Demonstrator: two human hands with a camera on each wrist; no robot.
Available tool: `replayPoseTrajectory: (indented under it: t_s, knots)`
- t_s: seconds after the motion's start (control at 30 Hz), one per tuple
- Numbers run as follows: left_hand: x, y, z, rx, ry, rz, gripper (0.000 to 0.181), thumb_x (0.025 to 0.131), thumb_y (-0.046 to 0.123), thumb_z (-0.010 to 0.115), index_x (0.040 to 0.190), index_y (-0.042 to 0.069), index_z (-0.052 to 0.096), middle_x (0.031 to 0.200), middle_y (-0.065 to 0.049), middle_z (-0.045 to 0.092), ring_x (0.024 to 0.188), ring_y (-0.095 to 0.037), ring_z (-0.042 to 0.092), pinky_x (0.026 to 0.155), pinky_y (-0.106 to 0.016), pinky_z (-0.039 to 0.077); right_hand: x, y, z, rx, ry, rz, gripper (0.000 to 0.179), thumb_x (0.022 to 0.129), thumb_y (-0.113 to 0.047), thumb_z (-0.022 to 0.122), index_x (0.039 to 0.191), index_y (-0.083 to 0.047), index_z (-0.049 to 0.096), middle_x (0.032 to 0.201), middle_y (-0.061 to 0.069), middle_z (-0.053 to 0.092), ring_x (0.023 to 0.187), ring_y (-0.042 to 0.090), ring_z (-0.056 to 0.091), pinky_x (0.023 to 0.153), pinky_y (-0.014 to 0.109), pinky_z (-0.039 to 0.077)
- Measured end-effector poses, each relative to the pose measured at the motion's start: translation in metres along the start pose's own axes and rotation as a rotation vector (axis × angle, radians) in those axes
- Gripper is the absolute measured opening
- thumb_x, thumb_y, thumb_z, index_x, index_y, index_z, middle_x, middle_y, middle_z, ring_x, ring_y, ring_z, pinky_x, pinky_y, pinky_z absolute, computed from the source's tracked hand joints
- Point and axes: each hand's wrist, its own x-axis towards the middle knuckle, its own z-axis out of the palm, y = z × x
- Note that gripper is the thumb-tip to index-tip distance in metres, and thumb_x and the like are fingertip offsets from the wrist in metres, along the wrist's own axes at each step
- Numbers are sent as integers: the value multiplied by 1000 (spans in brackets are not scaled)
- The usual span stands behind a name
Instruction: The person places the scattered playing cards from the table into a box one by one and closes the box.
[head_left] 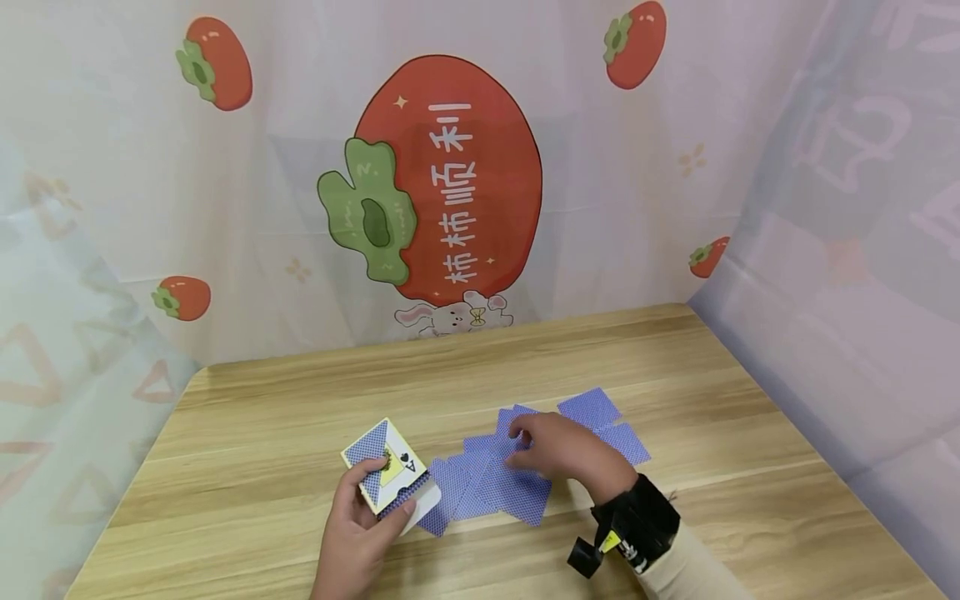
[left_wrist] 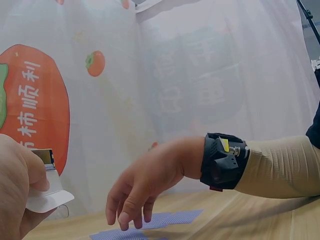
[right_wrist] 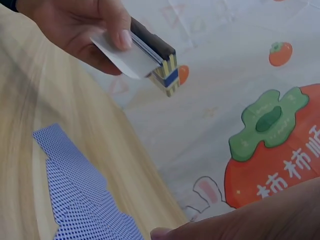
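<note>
My left hand (head_left: 358, 523) grips a playing-card box (head_left: 397, 458) with an ace printed on its face, held up above the table. The box's lid flap (right_wrist: 125, 59) is folded out, and blue-backed cards show at its opening in the right wrist view. Several blue-patterned playing cards (head_left: 525, 497) lie face down in an overlapping spread. Over the spread hovers my right hand (head_left: 562, 450). Its fingers (left_wrist: 132, 202) point down loosely at the cards, thumb and forefinger apart, and nothing shows between them.
Two more face-down cards, one farther back (head_left: 590, 407) and one at the right (head_left: 628, 442), lie at the spread's right end. The wooden table (head_left: 247, 475) meets a persimmon-printed cloth (head_left: 600, 208) behind. A black wrist camera (head_left: 637, 525) sits on the right wrist.
</note>
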Motion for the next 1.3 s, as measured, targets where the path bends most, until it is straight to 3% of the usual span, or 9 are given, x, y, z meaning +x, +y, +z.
replayPoseTrajectory:
  t_s: [0.33, 0.6, 0.93, 1.3]
  knots:
    - [0, 1, 1, -2, 4, -16, 65, 84, -21, 64, 140, -4, 36, 131, -29, 34, 111, -11, 61, 85, -22, 57, 5, 10, 2, -84, 53, 90, 38, 85, -29, 83, 116, -11, 69, 102, 1, 65, 87, 18, 57, 77, 41, 52]
    - [-1, 1, 0, 5, 1, -23, 65, 84, -19, 66, 141, -4, 36, 132, -30, 33, 111, -11, 61, 86, -23, 57, 6, 14, 3, -154, 141, 144, 52, 81, -29, 86, 125, -8, 67, 124, 13, 61, 105, 29, 60, 88, 50, 54]
    - [-1, 0, -1, 12, -4, -27, 66, 85, -17, 67, 142, -3, 36, 132, -30, 33, 112, -11, 61, 86, -23, 57, 10, 15, 12, -152, 138, 104, 66, 80, -33, 86, 135, -7, 61, 136, 16, 57, 127, 39, 52, 99, 54, 50]
    - [-1, 1, 0, 15, -6, -18, 65, 85, -18, 66, 141, -4, 36, 132, -31, 33, 112, -11, 61, 86, -23, 57, 8, 1, 29, -219, 132, 8, 69, 77, -38, 89, 133, -8, 63, 137, 18, 55, 119, 36, 51, 99, 59, 46]
